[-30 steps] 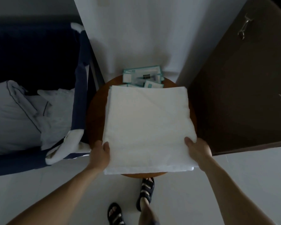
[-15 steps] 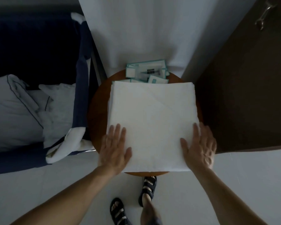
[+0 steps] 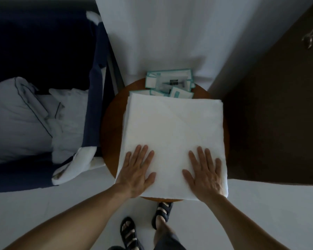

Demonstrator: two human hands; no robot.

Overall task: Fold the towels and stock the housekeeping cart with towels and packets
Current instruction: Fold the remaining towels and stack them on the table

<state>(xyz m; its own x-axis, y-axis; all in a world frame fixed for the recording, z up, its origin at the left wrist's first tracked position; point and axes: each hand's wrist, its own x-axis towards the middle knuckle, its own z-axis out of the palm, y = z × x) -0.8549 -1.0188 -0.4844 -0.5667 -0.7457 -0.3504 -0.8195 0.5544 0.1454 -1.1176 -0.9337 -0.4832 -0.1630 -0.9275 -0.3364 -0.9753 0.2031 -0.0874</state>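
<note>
Filling the left of the frame: dark-blue bed (image 3: 34, 51). At centre, over a round wooden table (image 3: 112, 123): folded white towel (image 3: 173, 127). Flat on its lower edge, fingers straight and slightly spread: left hand (image 3: 136, 172), right hand (image 3: 204, 175). Just above the towel: teal-edged packets (image 3: 170, 83)

Left hand (image 3: 136, 170) and right hand (image 3: 205, 173) released the towel (image 3: 173, 127), now lying flat on its near half.
</note>
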